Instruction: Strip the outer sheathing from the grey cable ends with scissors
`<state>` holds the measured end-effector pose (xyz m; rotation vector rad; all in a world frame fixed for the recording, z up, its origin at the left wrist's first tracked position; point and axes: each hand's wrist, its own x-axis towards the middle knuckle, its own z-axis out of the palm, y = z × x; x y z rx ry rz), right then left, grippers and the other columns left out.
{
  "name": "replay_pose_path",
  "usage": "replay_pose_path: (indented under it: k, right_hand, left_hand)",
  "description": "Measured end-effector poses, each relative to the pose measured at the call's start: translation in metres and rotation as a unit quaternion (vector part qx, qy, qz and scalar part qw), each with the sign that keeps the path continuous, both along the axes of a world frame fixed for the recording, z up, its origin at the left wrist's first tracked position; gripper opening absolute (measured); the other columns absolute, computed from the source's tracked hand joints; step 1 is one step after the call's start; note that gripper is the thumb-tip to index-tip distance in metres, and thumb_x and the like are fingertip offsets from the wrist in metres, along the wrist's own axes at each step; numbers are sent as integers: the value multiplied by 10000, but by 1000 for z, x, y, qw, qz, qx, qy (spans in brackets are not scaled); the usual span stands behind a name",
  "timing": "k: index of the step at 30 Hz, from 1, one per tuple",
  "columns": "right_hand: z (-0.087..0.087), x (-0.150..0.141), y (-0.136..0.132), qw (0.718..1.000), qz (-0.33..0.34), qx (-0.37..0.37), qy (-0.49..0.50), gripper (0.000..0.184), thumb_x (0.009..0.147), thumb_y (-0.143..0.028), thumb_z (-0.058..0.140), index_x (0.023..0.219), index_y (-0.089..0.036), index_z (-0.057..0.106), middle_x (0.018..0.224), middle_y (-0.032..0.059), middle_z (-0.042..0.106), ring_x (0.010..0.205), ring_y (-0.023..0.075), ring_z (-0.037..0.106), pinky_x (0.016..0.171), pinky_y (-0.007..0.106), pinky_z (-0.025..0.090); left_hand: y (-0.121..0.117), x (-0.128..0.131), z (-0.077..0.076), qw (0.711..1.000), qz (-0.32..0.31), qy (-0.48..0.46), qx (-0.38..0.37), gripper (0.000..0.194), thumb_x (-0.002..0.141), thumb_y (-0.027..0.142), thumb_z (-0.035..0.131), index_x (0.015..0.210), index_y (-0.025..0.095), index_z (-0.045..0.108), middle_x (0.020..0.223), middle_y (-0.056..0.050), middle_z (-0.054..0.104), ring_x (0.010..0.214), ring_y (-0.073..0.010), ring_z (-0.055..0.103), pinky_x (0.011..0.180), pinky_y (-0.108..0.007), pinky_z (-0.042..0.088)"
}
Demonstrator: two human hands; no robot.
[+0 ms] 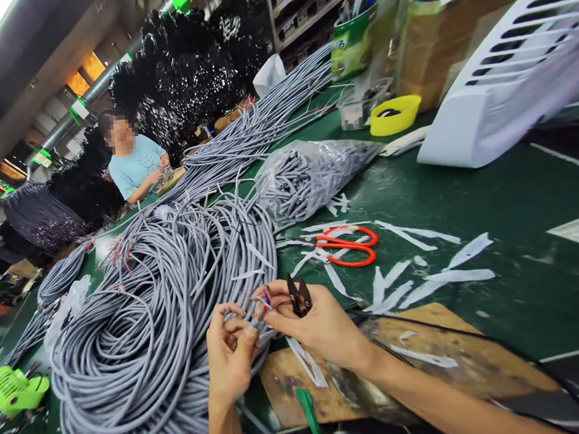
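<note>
Bare forearms (417, 382) are shown nearest the camera, entering from the bottom edge and lower right of the frame. Between the hands, just below the centre of the frame, a cable end (263, 308) with coloured wires is held. Its long axis is slanted from lower left to upper right. From the left hand (234, 352) the wires lie up and to the right; from the right hand (317, 318) they lie to the left, at the fingertips. Neither hand can be called nearer, since the end appears to be touched from both sides.

The grey cable below the wires seems to be pinched by the left thumb and curled fingers. In the right hand, black cutters (300, 299) are gripped, their blades spread and pointed upward, away from the wires; the wires appear to be steadied by thumb and forefinger, though the exact contact is hidden. Coiled grey cables (130, 363) are heaped at the left, and orange-handled scissors (348, 243) are laid among white strips (428, 283) right of centre.
</note>
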<state>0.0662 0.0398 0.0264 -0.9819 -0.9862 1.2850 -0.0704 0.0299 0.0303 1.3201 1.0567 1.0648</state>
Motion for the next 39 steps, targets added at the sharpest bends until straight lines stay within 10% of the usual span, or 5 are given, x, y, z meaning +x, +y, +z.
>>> replay_pose_path:
  k: [31,39]
  right_hand:
    - [-1,0,-1,999,-34,5,22,303,558,-268,632,830,-135,628,561,-13,582,403,50,320,392,210,283]
    - [1,3,-3,978,106,-29,176,274,551,-239,661,780,-162,533,605,-51,530,367,5,311,347,167,192]
  left_hand:
    - [7,5,-1,997,51,49,15,417,664,501,652,818,114,630,470,52,466,368,-44,335,371,-169,275]
    - [10,7,0,996,61,-54,-46,301,540,374,768,641,106,675,446,30,496,387,-50,381,361,-161,274]
